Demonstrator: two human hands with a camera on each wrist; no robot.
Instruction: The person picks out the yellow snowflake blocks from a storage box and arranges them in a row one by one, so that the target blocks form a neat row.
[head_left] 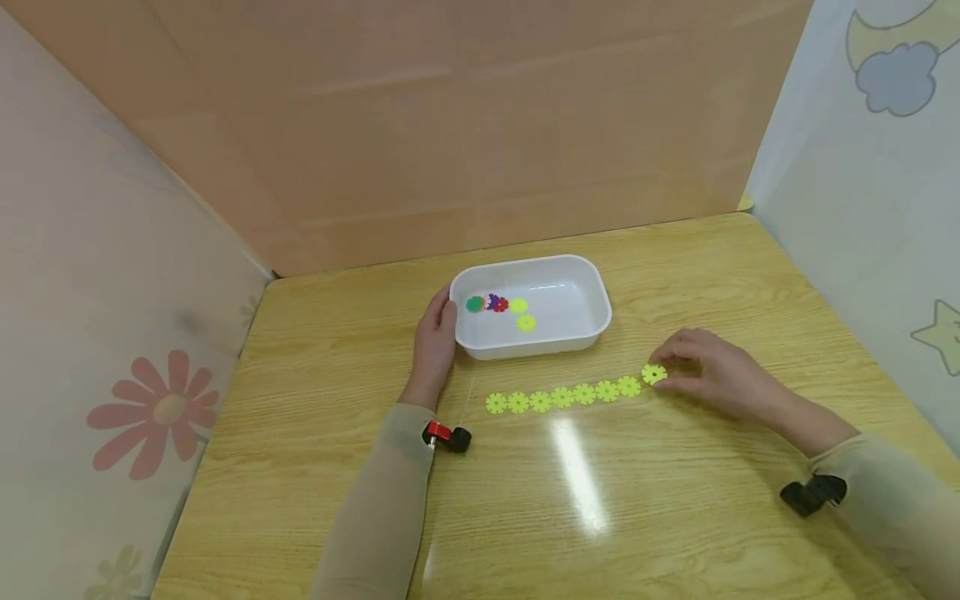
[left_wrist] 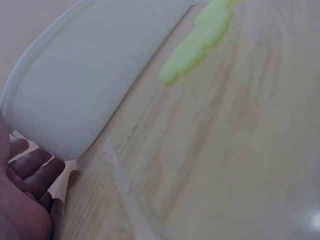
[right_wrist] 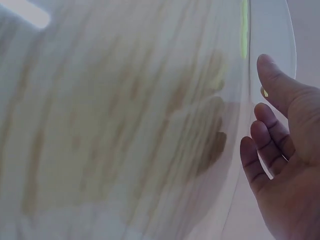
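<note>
A white plastic tub [head_left: 534, 343] stands at the back of the table, and my left hand [head_left: 435, 342] grips its left end. In the left wrist view, the left fingers [left_wrist: 42, 177] curl at the tub's lower corner. My right hand [head_left: 712, 375] pinches a yellow snowflake disc [head_left: 654, 374] between thumb and fingertips. That disc is just past the right end of a row of several yellow snowflake discs [head_left: 562, 397], which lie edge to edge in front of the tub. In the right wrist view, the right hand [right_wrist: 287, 135] mostly hides the pinched disc [right_wrist: 265, 92].
Inside the tub lie two loose yellow discs [head_left: 527, 322], a green disc [head_left: 476, 304], a red disc [head_left: 501, 305] and a purple one, bunched towards its left side. The wooden table [head_left: 585, 550] meets a pink-brown panel [head_left: 480, 125] behind and pale decorated walls at both sides.
</note>
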